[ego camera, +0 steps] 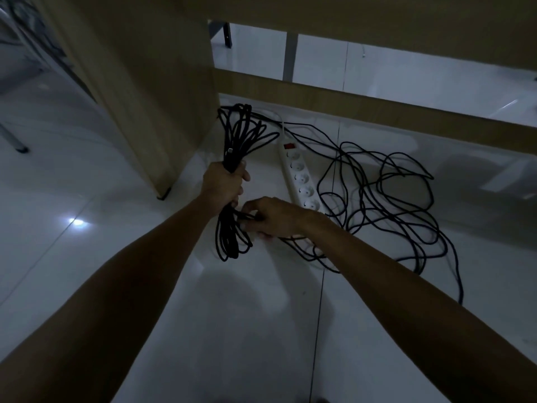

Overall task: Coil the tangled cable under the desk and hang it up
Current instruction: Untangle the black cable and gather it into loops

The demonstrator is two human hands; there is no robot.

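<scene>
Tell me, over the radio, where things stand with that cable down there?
Left hand grips the coiled bundle. Right hand pinches a strand beside it. Loose cable still tangled on floor, lying around the white power strip.

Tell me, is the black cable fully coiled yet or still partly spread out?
Partly coiled: the left hand grips a bundle of loops, but much cable lies tangled on the floor.

I see the tan wooden desk side panel walling off the left, and its low wooden crossbar barring the far side. Between them, the white six-socket power strip and loose loops of thin black cable cover the glossy white tiled floor to the right; near me the tiles lie open.
</scene>
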